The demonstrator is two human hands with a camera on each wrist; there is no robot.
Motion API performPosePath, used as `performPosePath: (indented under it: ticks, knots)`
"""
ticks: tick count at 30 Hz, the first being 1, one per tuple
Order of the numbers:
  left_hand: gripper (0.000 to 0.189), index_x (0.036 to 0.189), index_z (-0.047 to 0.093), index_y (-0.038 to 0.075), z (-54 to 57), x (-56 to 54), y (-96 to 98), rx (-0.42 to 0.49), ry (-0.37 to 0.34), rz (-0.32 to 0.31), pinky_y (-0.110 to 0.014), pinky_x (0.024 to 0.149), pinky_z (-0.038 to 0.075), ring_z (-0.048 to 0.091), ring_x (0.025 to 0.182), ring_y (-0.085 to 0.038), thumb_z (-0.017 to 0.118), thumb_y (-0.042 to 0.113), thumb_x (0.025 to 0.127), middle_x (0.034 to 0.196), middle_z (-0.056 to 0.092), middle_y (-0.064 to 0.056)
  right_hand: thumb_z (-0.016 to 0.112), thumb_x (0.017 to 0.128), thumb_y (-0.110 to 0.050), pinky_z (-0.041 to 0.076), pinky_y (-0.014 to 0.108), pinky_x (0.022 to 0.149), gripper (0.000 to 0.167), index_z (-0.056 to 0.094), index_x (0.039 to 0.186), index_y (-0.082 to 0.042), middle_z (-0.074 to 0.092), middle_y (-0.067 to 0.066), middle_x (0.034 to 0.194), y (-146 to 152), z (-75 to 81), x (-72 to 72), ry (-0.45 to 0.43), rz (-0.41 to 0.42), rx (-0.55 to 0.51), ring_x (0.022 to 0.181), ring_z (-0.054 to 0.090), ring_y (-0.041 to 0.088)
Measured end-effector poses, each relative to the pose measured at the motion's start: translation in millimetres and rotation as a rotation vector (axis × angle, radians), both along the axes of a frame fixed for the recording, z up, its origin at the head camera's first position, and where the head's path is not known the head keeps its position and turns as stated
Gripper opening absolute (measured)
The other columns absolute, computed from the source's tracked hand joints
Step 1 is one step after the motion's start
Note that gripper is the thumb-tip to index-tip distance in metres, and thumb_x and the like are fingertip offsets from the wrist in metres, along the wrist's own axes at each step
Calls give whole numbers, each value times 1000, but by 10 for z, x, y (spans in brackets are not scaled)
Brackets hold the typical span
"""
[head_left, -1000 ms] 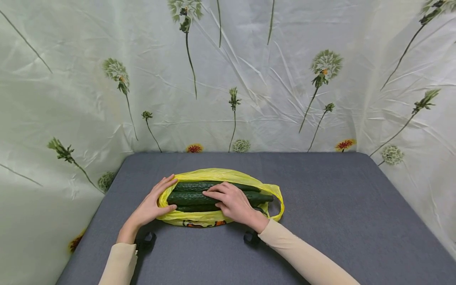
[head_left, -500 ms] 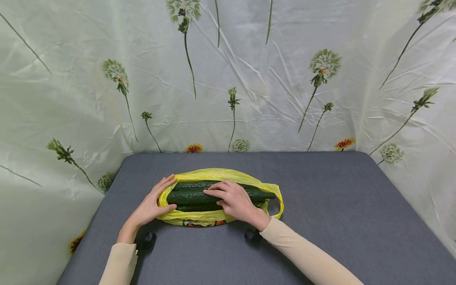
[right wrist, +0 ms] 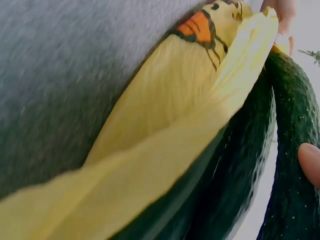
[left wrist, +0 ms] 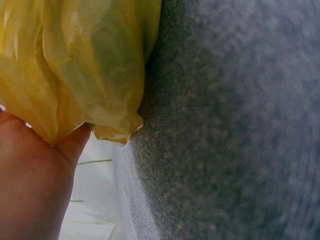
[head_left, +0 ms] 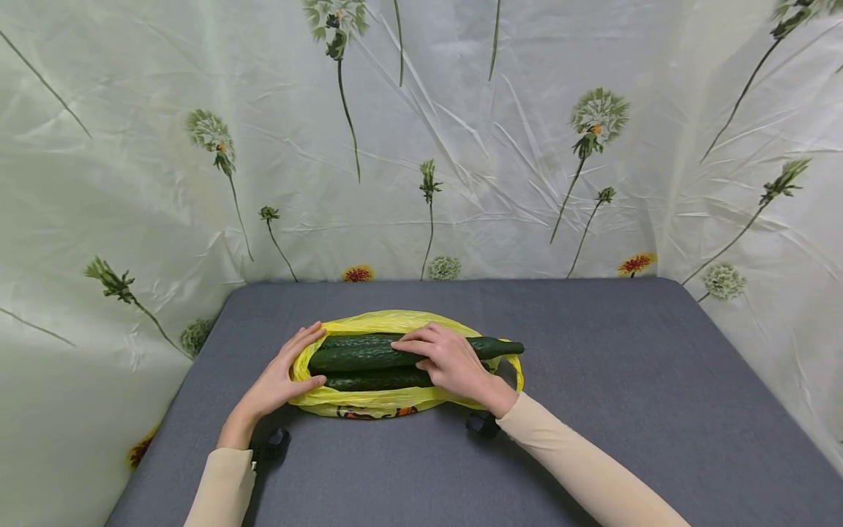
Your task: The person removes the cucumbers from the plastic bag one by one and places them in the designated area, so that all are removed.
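Observation:
A yellow plastic bag lies on its side with its mouth facing up, and several long dark green cucumbers lie in it. My right hand grips the top cucumber near its middle; its stem end rises above the bag's right side. In the right wrist view, my thumb presses against that cucumber, slightly apart from the others. My left hand holds the bag's left end, thumb in front and fingers behind; in the left wrist view, the bag bunches against it.
Grey fabric covers the table. A pale curtain printed with dandelions stands along the back and sides. Dark wrist-worn devices hang below both wrists.
My right hand has lifted the top cucumber and shifted it right, so its stem end now extends over the bag's handle. The left hand has stayed in place.

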State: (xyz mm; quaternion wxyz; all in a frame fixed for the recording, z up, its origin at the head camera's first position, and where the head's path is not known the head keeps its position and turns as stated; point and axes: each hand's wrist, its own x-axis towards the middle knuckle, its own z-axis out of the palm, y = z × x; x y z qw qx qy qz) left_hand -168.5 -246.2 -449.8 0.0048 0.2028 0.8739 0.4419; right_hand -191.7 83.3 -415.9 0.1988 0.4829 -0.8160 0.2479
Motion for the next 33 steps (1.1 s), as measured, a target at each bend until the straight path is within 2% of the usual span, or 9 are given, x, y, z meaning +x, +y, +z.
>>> performPosePath:
  ticks: [10,18,25,33]
  knots:
    - [76,148,37,13,1,0,9,-7,0,9,-76,97,9,4,142,-40,75,17,83,156,21,-9,69,78,11,49,35,84,46,69,118,-10,65,5,114,142,3,-32,-1,22,-29,103,57,20]
    - [76,148,37,15,0,-4,23,-15,-7,21,-75,97,11,5,142,-40,75,20,83,156,21,-9,70,77,10,49,34,83,45,69,117,-11,65,3,114,222,10,-25,-35,1,-43,103,58,18]
    - [76,149,36,14,-10,-10,23,-16,-7,23,-75,97,11,5,142,-41,75,19,83,156,20,-9,70,78,9,47,32,78,46,69,119,-12,64,1,115,335,9,-62,-74,-11,-47,98,57,16]
    - [76,150,34,16,-42,-25,9,-29,-16,31,-75,98,11,4,142,-42,73,24,85,157,19,-8,71,79,8,46,30,71,46,68,120,-14,64,0,116,447,27,-73,-122,-35,-52,102,56,15]
